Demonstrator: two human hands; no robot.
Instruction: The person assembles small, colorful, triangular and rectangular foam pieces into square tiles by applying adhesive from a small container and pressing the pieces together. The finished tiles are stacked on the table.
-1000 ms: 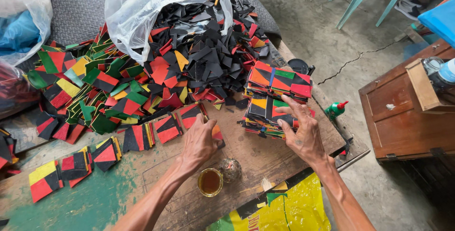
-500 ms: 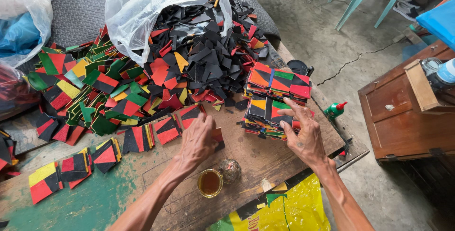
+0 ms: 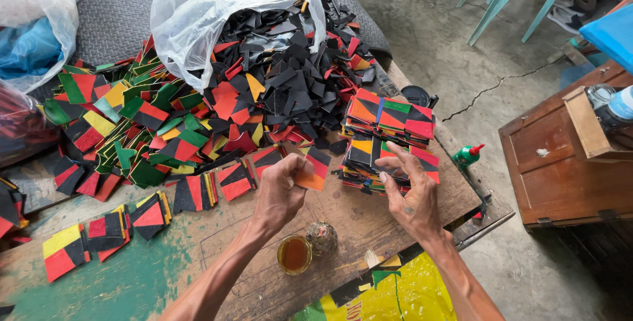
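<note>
Orange-and-black square patch [image 3: 312, 171] being pinched in the left hand [image 3: 280, 192] above the worn wooden table [image 3: 369, 219].

The right hand [image 3: 410, 192] is hovering open, fingers spread, touching the stacked multicoloured patches [image 3: 386, 138]. A small jar of amber glue [image 3: 294, 254] is sitting near both wrists, with a clear plastic bag [image 3: 217, 21] spilling black scraps behind.
</note>
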